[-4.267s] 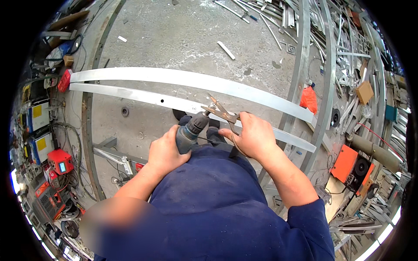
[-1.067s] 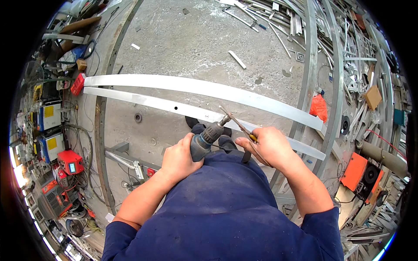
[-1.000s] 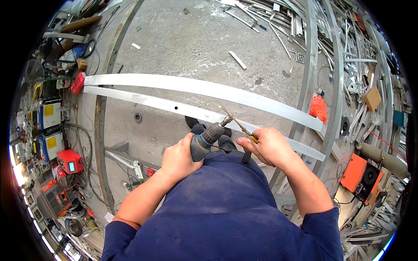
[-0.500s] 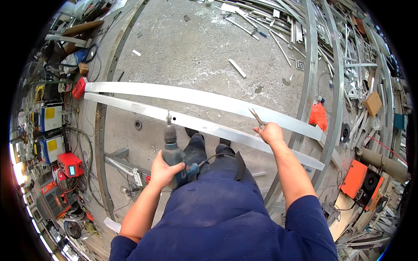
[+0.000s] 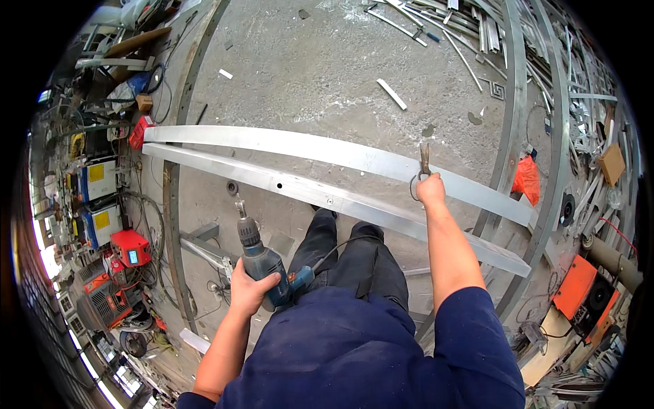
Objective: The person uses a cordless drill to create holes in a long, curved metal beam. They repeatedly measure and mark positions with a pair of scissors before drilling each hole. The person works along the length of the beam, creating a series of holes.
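My left hand [image 5: 252, 290] is wrapped round the body of a blue corded power drill [image 5: 263, 264], whose chuck and metal bit [image 5: 240, 206] point away from me and slightly left. In my right hand [image 5: 430, 191] is a pair of scissors [image 5: 425, 161], blades pointing away, held above the far silver metal bar [image 5: 300, 146]. Closer to me a second silver bar, a square tube [image 5: 368, 211], runs crosswise. It has a round dark hole [image 5: 279, 185] and a smaller mark beside it. The drill bit is apart from both bars.
Long steel rails support the bars, one at left [image 5: 172, 225] and another at right [image 5: 511, 116]. A red box [image 5: 141, 132] touches the bars' left end. Red machines [image 5: 129, 248] and cables lie left. An orange machine [image 5: 575, 293], an orange bag [image 5: 526, 180] and metal offcuts lie right.
My right hand has moved away from me, and the scissors have turned from pointing left to pointing straight ahead. The drill has dropped back toward me and tilts more to the left.
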Demonstrator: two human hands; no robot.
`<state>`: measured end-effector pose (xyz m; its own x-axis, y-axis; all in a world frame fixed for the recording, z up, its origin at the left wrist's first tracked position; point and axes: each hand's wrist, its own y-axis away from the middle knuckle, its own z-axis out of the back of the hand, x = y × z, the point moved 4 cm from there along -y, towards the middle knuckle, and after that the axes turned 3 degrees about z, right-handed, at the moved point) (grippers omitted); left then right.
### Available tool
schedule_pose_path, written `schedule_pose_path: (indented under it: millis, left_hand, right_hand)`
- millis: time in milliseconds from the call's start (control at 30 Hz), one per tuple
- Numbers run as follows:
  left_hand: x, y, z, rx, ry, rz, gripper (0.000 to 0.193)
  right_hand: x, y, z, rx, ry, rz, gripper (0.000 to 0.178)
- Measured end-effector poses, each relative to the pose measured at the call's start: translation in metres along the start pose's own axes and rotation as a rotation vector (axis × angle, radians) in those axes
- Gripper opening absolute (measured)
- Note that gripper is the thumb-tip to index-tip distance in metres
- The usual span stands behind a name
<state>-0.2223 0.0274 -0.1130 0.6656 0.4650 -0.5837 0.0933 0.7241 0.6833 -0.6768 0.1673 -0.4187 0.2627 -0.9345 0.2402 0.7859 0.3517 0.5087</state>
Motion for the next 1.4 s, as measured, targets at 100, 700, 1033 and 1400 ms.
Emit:
schedule_pose_path:
  millis: [100,700,1033,1400]
  left_hand:
    - [-0.010,0.003,0.003,0.004,0.157,0.022,0.055]
    - [-0.024,-0.106,-0.030,0.659,0.807,0.456,0.049]
    - [-0.051,-0.117,-0.036,1.047,0.721,0.534,0.054]
    - [-0.059,-0.130,-0.027,1.199,0.823,0.581,0.058]
  right_hand:
    - [0.032,0.043,0.036,-0.034,-0.087,0.205,0.043]
    - [0.007,0.313,0.042,0.352,-0.123,0.476,0.031]
    - [-0.010,0.394,0.039,0.413,-0.343,0.199,0.020]
    - [0.055,0.449,0.150,0.832,-0.644,-0.225,0.017]
